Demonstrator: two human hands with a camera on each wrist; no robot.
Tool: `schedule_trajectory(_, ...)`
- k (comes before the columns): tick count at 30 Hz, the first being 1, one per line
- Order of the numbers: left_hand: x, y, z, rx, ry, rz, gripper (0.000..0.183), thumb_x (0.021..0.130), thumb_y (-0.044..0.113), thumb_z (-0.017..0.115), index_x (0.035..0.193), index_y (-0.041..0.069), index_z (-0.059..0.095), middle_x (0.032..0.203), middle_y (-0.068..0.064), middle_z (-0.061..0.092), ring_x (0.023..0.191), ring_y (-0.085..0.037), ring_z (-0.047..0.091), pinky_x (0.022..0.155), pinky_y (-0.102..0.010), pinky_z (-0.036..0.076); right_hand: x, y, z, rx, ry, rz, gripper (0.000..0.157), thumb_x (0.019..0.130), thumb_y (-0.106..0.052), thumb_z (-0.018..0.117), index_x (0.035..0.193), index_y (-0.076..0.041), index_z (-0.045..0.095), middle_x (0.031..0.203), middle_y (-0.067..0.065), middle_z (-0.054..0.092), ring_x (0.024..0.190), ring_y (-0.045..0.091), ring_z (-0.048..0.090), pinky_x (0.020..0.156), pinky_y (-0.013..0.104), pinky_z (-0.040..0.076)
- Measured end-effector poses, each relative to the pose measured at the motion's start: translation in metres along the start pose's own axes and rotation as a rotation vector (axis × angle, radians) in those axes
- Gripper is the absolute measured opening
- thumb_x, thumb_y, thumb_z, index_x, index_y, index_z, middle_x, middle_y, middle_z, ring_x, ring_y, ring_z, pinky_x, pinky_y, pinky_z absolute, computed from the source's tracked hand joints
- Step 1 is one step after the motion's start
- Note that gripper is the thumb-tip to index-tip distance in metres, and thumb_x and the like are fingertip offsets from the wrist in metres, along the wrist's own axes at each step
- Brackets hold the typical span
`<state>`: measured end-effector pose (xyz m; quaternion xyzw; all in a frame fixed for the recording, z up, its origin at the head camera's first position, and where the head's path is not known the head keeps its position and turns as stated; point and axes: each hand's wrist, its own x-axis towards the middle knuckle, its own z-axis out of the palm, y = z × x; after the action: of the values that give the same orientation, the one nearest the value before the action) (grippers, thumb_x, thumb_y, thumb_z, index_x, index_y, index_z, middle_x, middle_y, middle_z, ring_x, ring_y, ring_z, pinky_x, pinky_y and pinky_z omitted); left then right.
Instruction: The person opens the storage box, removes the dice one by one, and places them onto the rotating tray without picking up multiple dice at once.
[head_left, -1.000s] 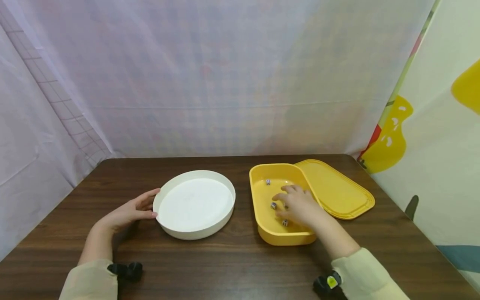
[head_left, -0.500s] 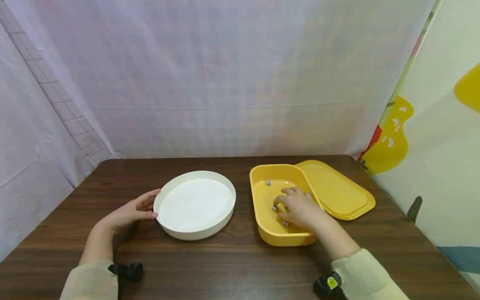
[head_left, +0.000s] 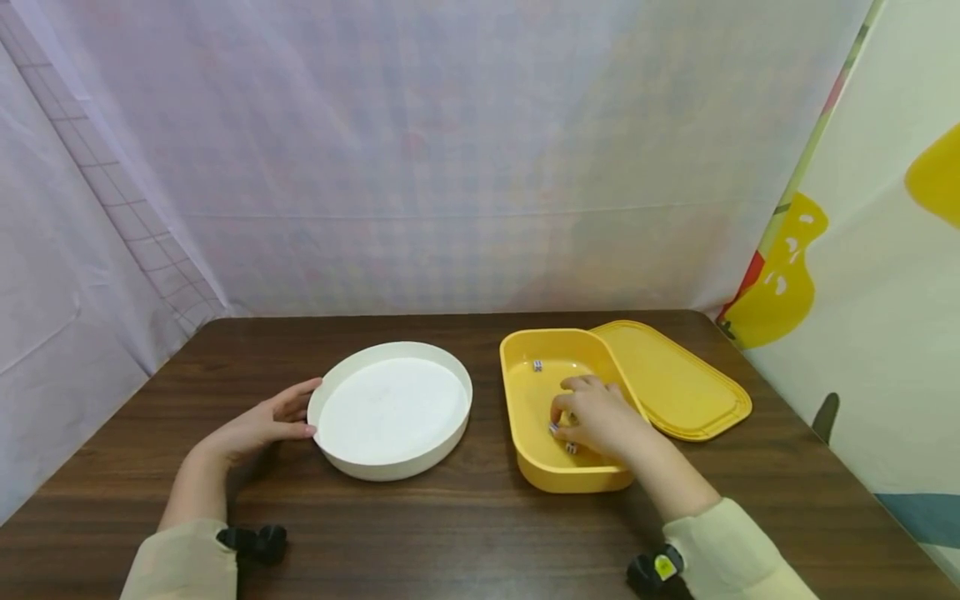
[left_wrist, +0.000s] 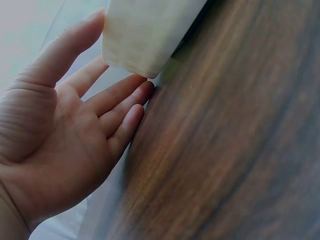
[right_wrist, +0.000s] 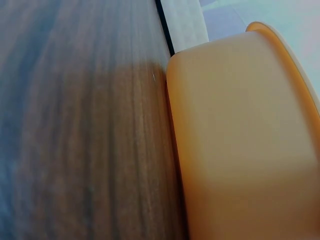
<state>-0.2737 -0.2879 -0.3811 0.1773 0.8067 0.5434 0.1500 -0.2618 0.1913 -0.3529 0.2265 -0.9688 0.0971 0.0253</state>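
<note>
In the head view my left hand [head_left: 258,423] rests at the left side of a round white tray [head_left: 390,467], thumb and fingertips touching its outer wall. The left wrist view shows the fingers loosely extended, the thumb against the white wall [left_wrist: 145,35]. My right hand [head_left: 600,417] reaches into a yellow box [head_left: 573,479], thumb and index finger pinching a small die [head_left: 554,427] near the box floor. Another die [head_left: 572,447] lies just below the hand, and one more die [head_left: 537,366] sits toward the far end. The right hand is hidden in its wrist view.
A yellow lid [head_left: 675,383] lies right of the box, partly behind its rim. Everything stands on a dark wooden table [head_left: 420,542]. A pale curtain [head_left: 450,167] hangs behind the table's far edge. The right wrist view shows the box's outer wall [right_wrist: 240,125].
My right thumb and index finger have closed on a die, which has shifted slightly toward the near side of the box. The left hand and the white tray stay in place.
</note>
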Motion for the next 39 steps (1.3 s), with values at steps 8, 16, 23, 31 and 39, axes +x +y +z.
schedule_trajectory(8,-0.001,-0.001,0.001,-0.005,-0.001,0.006,0.084,0.089,0.012,0.067,0.152,0.001,0.012,0.150,-0.032,0.020,0.136,-0.044,0.019,0.104,-0.050,0.021,0.000,-0.001,0.001,-0.013,-0.001,-0.009,0.011,0.084,-0.025,0.075,0.079,-0.026,0.066,0.126,0.018,0.054,0.122,0.040,0.041,0.092,0.060,0.030)
schedule_trajectory(16,-0.001,0.000,0.001,-0.016,0.002,0.003,0.084,0.089,0.011,0.067,0.152,0.000,0.012,0.150,-0.033,0.019,0.136,-0.045,0.019,0.105,-0.056,0.016,0.000,-0.002,0.001,-0.009,-0.006,-0.012,0.012,0.084,-0.025,0.075,0.079,-0.026,0.065,0.121,0.013,0.056,0.119,0.037,0.043,0.089,0.058,0.031)
schedule_trajectory(23,-0.001,0.001,0.001,-0.012,0.000,0.003,0.084,0.089,0.012,0.067,0.152,0.000,0.012,0.150,-0.033,0.019,0.137,-0.045,0.018,0.105,-0.055,0.017,-0.001,-0.002,-0.001,-0.013,0.016,-0.030,0.011,0.084,-0.025,0.075,0.079,-0.025,0.065,0.122,0.016,0.056,0.121,0.038,0.042,0.092,0.060,0.030)
schedule_trajectory(31,0.000,0.000,0.001,-0.008,-0.005,0.009,0.084,0.089,0.012,0.066,0.152,0.000,0.012,0.150,-0.032,0.019,0.137,-0.044,0.018,0.101,-0.036,0.028,-0.002,-0.005,-0.007,-0.027,0.076,-0.063,0.010,0.082,-0.025,0.077,0.081,-0.022,0.067,0.123,0.018,0.055,0.121,0.039,0.042,0.091,0.060,0.031)
schedule_trajectory(39,0.000,0.000,0.001,-0.023,-0.002,0.008,0.084,0.089,0.011,0.066,0.152,0.000,0.011,0.151,-0.032,0.018,0.137,-0.044,0.017,0.094,-0.021,0.031,-0.004,-0.011,-0.018,-0.023,0.119,-0.074,0.007,0.085,-0.025,0.074,0.084,-0.023,0.068,0.127,0.018,0.054,0.122,0.041,0.041,0.094,0.062,0.029)
